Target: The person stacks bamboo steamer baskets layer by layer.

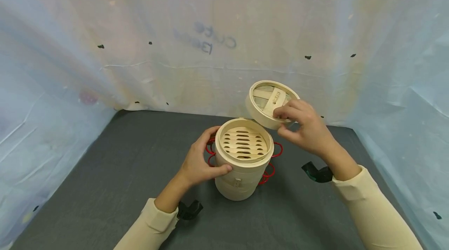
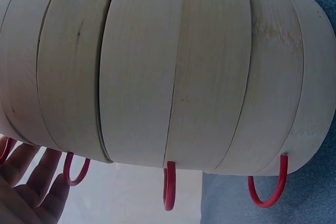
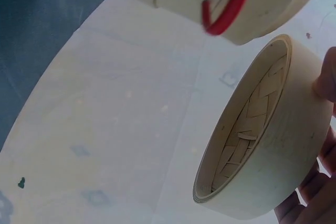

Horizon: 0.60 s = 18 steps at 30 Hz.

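A stacked bamboo steamer with red loop handles stands on the dark table, its slatted top tier uncovered. My left hand grips the upper side of the stack, thumb across the front and fingers round the far left side. In the left wrist view the pale banded wall fills most of the picture, with fingertips beside the red loops. Raised and tilted, the round lid is pinched at its near right rim by my right hand. Its woven underside shows in the right wrist view.
Dark grey cloth covers the table. Pale, stained plastic sheeting hangs behind it and along both sides. Black wrist mounts sit under the cream sleeves.
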Available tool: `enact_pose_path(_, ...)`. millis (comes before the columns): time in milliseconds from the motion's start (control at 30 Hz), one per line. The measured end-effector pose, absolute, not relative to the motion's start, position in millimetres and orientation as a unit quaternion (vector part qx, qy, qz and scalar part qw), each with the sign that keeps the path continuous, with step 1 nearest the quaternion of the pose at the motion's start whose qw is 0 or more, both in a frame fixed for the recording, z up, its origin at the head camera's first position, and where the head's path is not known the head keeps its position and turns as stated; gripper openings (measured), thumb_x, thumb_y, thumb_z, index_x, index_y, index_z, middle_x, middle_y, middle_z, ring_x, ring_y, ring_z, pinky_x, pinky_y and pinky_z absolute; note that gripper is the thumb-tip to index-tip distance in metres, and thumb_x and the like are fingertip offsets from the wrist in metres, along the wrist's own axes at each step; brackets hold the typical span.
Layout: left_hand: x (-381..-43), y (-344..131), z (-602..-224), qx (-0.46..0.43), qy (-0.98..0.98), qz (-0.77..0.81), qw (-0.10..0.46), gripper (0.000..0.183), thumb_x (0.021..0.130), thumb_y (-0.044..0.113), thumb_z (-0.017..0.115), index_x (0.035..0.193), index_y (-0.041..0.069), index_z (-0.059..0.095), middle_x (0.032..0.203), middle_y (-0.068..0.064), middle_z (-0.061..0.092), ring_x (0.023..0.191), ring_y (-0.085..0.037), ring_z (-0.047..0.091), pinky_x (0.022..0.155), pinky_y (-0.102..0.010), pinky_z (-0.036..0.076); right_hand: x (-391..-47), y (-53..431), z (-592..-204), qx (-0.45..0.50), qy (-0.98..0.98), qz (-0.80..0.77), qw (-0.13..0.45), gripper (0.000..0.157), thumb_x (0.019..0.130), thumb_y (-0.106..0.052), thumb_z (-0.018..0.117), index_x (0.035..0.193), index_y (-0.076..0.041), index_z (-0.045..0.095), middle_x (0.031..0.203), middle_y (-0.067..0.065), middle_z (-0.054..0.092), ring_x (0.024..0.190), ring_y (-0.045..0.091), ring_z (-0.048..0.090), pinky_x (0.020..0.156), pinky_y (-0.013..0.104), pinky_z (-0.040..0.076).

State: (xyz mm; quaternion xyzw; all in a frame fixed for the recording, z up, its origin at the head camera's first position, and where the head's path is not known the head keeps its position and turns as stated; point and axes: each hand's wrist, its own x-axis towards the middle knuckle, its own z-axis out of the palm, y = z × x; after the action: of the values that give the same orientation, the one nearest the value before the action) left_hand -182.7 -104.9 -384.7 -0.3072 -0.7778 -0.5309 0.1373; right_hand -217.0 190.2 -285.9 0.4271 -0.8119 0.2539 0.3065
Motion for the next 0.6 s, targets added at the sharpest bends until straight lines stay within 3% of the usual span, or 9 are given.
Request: enact_pose_path(600, -183.5, -106.0, -386.1, -0.308, -0.775, -0.535, 0.138, 0.089, 0.067, 0.036, 0.082, 0.144, 0.021, 0.040, 0.132, 0.002, 0.055, 0.111, -0.018, 0.057, 0.082, -0.030, 0.052, -190.0, 170.2, -273.5, 0.465, -0.797, 0.229, 0.309, 0.024, 0.073, -0.008, 0.057, 0.093, -0.014, 0.069, 0.081, -0.002, 0.058, 0.078, 0.013, 0.048, 0.073, 0.033, 0.033)
